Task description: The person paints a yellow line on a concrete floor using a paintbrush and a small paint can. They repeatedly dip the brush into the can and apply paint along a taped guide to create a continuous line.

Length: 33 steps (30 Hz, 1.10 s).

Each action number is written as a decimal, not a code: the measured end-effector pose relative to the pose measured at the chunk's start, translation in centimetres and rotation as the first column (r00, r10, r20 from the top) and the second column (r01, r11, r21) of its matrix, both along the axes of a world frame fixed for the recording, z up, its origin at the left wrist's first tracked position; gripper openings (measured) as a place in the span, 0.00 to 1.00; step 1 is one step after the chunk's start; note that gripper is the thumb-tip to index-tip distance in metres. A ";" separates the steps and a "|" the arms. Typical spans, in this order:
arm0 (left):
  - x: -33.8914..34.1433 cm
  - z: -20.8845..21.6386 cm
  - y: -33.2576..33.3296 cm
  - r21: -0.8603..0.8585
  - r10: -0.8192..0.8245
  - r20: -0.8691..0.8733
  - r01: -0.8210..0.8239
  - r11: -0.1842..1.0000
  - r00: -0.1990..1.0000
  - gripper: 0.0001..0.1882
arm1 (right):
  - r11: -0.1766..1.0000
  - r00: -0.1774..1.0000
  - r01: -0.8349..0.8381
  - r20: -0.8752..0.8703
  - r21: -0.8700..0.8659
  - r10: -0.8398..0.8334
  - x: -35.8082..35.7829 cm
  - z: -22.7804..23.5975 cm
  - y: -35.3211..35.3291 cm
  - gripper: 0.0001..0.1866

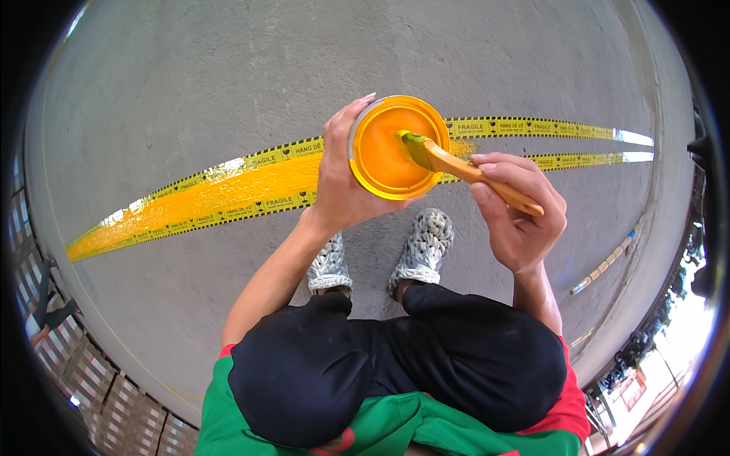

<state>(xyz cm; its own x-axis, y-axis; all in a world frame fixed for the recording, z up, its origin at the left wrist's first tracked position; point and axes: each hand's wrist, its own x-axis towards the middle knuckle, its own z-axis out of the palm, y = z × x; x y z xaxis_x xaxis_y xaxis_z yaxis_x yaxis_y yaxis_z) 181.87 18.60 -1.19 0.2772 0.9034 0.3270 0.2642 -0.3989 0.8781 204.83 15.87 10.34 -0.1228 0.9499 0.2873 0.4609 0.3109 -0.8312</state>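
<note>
My left hand point(339, 171) is wrapped round the side of an open paint can point(385, 188), holding it up above the floor. Yellow-orange paint point(378, 144) fills the can, and its rim is smeared with it. Between the thumb and fingers of my right hand point(525, 199) is the wooden handle of a paintbrush point(464, 169). The brush tilts into the can, its yellow-coated bristles at the paint's surface. Below the can, a painted yellow stripe point(220, 191) runs on the floor between two strips of printed yellow tape point(551, 127). Part of the stripe is hidden behind the can and my left hand.
My feet in patterned grey-and-white clogs point(426, 245) stand just on the near side of the tape. A striped stick-like object point(606, 264) lies on the grey concrete floor point(251, 68) at the right. Slatted pallet-like stacks point(114, 410) line the lower left edge.
</note>
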 end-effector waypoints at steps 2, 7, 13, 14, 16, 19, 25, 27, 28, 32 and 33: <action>0.0 0.0 -0.1 -0.015 0.006 0.000 -0.006 1.000 1.000 0.64 | 1.000 0.999 -0.010 0.041 0.009 0.010 0.0 0.1 -0.1 0.14; -0.3 0.0 0.0 -0.002 0.019 -0.012 -0.019 1.000 1.000 0.64 | 0.991 0.959 0.107 -0.254 -0.081 -0.124 1.4 0.8 -0.3 0.11; -0.2 0.1 0.0 0.054 0.027 -0.029 -0.026 0.998 0.999 0.65 | 0.966 0.731 0.081 -0.644 -0.244 -0.224 3.3 -0.3 0.2 0.12; -0.2 0.1 0.0 0.049 0.026 -0.022 -0.025 0.998 0.999 0.65 | 0.967 0.689 0.061 -0.691 -0.249 -0.221 3.4 -0.5 0.3 0.13; -0.2 0.1 0.0 0.046 0.023 -0.021 -0.022 0.999 1.000 0.65 | 0.958 0.661 0.063 -0.708 -0.278 -0.249 3.6 -0.7 0.2 0.14; -0.2 0.2 -0.1 0.055 0.018 -0.034 -0.016 0.998 0.999 0.65 | 0.950 0.645 0.088 -0.709 -0.300 -0.284 3.5 -1.2 0.0 0.16; -0.2 0.5 -0.3 0.061 -0.010 -0.051 0.014 0.998 0.999 0.64 | 0.923 0.603 0.133 -0.710 -0.361 -0.364 2.2 -3.8 -0.4 0.19; -0.1 0.6 -0.5 0.062 -0.004 -0.067 0.008 0.998 0.998 0.64 | 0.906 0.584 0.147 -0.704 -0.397 -0.403 1.8 -5.1 -0.4 0.20; -0.1 0.6 -0.6 0.058 -0.007 -0.053 0.010 0.998 0.999 0.64 | 0.881 0.588 0.165 -0.673 -0.442 -0.448 1.7 -5.6 -0.4 0.19; 0.0 0.6 -0.8 0.033 -0.013 -0.034 0.014 0.999 0.999 0.63 | 0.853 0.528 0.076 -0.705 -0.516 -0.473 1.6 -6.8 -0.3 0.18; 0.0 0.6 -0.8 0.036 -0.018 -0.033 0.020 0.999 0.999 0.63 | 0.818 0.497 0.074 -0.690 -0.571 -0.526 1.7 -6.9 -0.3 0.18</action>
